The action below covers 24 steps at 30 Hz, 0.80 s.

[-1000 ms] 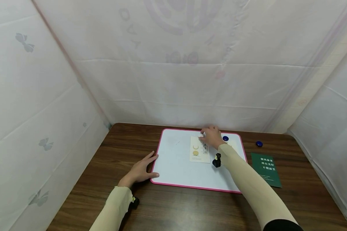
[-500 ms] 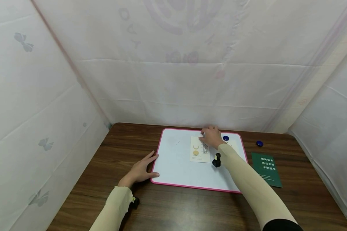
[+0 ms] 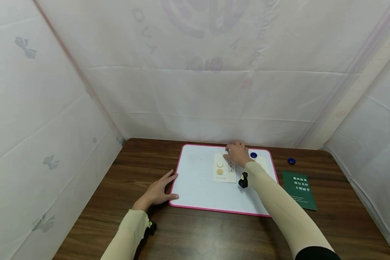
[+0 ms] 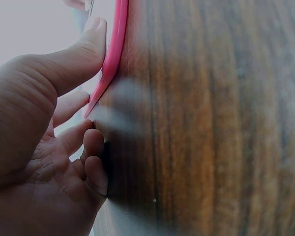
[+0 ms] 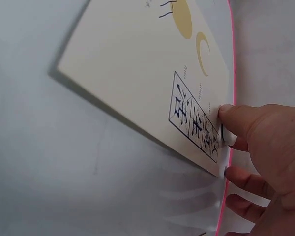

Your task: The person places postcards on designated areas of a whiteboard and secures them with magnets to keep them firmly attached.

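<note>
Watching my right grip (image 3: 238, 153) pinch a small white object (image 5: 229, 137), cream rectangular card (image 5: 118, 73) beneath, left grip (image 3: 156, 192) outspread, touching pink-rimmed whiteboard (image 3: 195, 189).

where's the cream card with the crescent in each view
Head: the cream card lies just right of centre, below mid-height, partly covered by the right hand.
Left wrist: not visible.
Right wrist: large, upper middle.
Landmark in all three: the whiteboard's pink rim.

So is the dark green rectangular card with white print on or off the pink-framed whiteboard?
Off: the green card lies on the brown wooden table right of the whiteboard, partly hidden by the beige right sleeve.
</note>
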Available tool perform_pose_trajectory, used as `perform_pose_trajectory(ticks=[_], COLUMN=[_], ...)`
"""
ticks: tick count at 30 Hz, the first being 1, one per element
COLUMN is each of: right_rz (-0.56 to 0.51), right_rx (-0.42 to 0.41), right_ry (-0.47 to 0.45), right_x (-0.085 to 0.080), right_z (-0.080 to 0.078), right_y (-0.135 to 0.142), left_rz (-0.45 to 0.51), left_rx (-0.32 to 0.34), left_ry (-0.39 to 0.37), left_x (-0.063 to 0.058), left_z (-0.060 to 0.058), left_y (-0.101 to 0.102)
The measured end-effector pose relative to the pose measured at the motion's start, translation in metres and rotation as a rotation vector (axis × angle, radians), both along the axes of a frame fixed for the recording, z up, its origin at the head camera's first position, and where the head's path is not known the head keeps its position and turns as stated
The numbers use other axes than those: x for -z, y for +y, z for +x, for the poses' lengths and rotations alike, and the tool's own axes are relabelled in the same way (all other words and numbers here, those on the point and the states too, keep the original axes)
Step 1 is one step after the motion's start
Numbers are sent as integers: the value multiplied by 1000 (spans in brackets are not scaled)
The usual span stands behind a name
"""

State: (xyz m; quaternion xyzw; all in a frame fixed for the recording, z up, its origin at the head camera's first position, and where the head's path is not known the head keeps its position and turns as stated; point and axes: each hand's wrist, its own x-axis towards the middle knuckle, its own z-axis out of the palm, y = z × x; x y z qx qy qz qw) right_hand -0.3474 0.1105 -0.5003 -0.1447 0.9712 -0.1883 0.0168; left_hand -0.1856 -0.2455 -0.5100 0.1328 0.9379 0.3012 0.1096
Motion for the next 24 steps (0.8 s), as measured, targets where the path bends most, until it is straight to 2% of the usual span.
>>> perform_pose_trajectory(ticks=[13,24], right_rz=[5,-14], right_rx=[22,-7], right_ry=[-41,8], right_x=[-3,-4], right_z=[1,2], right_y=[2,4], left_rz=[-1,2], left_rx=[3,-4], left_ry=[-4,-6], left_x=[3,3], left_z=[-3,-3], left_y=[1,-3])
